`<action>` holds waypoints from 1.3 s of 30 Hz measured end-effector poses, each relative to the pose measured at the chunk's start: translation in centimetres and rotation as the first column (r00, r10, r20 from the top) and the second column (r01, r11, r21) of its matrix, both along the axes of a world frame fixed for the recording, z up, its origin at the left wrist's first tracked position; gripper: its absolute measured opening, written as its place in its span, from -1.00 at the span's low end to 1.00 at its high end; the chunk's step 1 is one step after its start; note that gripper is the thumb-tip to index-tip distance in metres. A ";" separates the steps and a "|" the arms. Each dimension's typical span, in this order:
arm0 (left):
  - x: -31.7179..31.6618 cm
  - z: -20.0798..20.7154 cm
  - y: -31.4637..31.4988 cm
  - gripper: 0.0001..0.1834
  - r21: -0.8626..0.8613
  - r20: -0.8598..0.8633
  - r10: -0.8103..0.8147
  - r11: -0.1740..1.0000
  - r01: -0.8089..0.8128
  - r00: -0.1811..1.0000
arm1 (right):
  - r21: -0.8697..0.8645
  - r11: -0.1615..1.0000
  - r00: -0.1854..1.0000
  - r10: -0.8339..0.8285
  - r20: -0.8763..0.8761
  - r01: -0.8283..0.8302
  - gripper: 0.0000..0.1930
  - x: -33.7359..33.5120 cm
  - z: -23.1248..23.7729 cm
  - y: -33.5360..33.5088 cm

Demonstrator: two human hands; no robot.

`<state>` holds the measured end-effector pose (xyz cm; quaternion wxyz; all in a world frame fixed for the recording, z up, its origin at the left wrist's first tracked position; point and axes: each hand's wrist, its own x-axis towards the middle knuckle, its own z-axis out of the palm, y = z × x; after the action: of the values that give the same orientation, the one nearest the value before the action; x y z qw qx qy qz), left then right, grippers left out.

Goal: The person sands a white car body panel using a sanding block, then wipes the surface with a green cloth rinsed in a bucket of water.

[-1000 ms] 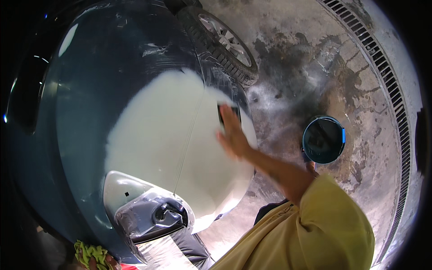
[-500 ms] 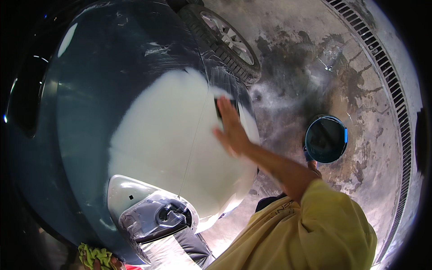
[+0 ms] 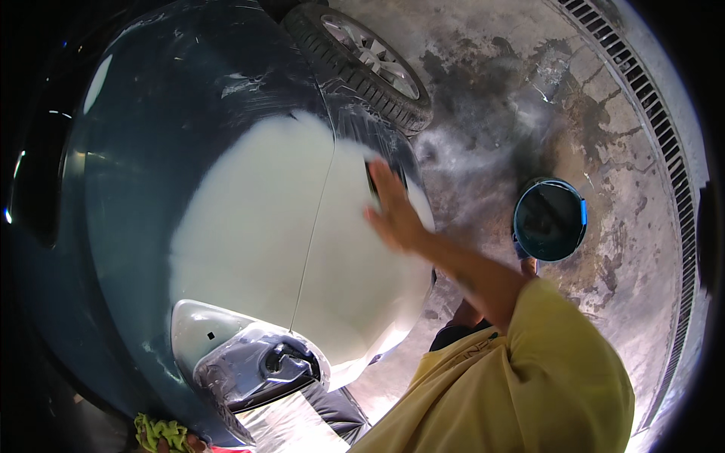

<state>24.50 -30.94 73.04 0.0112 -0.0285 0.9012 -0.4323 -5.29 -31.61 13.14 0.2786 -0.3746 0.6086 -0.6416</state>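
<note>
Fingers (image 3: 386,178) of the right hand (image 3: 398,219) lie straight and close together, thumb spread away, over one dark block (image 3: 371,179); the palm side is hidden, so I can't tell whether they grip its edges. That block sits on the upper right part of one pale patch (image 3: 249,219), which one panel seam crosses, on a dark car (image 3: 128,189). Down at the lower left, the left hand (image 3: 195,442) is at one crumpled yellow-green cloth (image 3: 160,432), both cut off by the picture's edge; how tightly it closes is hard to make out. I count one wheel (image 3: 370,57) above the patch and one bucket (image 3: 555,183) to the right, its dark inside murky.
</note>
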 end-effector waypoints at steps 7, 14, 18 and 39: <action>-0.7 0.8 -1.0 -0.38 -0.008 0.026 -0.036 0.999 0.036 0.999 | -0.035 0.999 0.991 -0.031 0.127 0.035 0.04 -5.6 -0.5 -4.7; -0.6 1.7 0.0 -0.37 -0.045 0.076 -0.042 0.998 0.046 0.996 | -0.017 1.000 0.997 0.010 0.072 -0.009 0.12 -4.0 2.7 -2.8; -1.4 1.7 -0.2 -0.36 -0.074 0.195 -0.118 0.988 0.134 0.974 | -0.014 1.000 1.000 0.004 0.024 -0.004 0.13 -4.7 5.6 -3.4; -0.9 -0.9 -1.1 -0.43 0.007 -0.067 -0.020 1.000 0.020 0.998 | 0.025 0.997 0.995 -0.074 0.073 0.072 -0.07 -3.1 -2.2 -1.7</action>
<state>23.59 -32.06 72.17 -0.0230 -0.0339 0.9029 -0.4278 -8.44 -33.29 10.94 0.2815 -0.3247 0.6184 -0.6579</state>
